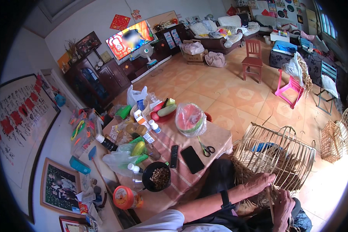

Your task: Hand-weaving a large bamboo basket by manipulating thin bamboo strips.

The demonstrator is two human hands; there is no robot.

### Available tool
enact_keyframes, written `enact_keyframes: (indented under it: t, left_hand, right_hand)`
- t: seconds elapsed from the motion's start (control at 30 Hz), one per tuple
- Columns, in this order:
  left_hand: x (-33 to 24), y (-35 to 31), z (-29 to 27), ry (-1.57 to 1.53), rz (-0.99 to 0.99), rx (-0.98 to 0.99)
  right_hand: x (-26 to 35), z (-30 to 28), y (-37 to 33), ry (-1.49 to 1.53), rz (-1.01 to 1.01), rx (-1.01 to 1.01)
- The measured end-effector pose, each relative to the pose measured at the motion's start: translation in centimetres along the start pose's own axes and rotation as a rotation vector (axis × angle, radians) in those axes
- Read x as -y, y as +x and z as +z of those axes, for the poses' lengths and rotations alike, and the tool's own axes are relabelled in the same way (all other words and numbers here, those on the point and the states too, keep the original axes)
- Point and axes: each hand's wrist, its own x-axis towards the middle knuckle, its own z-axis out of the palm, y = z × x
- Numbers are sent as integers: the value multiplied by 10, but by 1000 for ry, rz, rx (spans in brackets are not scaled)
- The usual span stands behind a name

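Observation:
A large openwork basket (274,152) of pale split strips stands by my lap, with loose dry straw hanging along its near side. My left hand (260,183), on the arm with a black wristband (225,199), is closed at the basket's near edge, its fingertips pinching the straw weave there. Just below and to the right, my right hand (284,208) has curled fingers on the same bundle. A flat tan strip (271,205) hangs down beside it. My fingers partly hide where strip and weave meet.
Left of the basket is a low table (216,135) bearing scissors (207,149), a black phone (192,159), a remote (174,156), wrapped watermelon (190,119) and a black bowl (157,176). Smaller baskets (331,141) stand at right. Beyond are a pink stool (290,87) and red chair (253,60).

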Motion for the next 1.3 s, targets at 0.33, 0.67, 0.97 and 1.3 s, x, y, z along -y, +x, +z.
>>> enact_keyframes:
  t: [0.33, 0.67, 0.97, 1.3]
  left_hand:
    - [4, -9, 1, 58, 212, -55]
    - [23, 5, 20, 40, -61, 16]
    - [5, 1, 8, -153, -203, -55]
    - [1, 6, -23, -7, 191, 45]
  right_hand:
    - [-10, 4, 11, 122, 37, -22]
    - [-7, 10, 40, 27, -154, 46]
    - [1, -11, 41, 92, -247, 97]
    - [-10, -8, 4, 13, -150, -83]
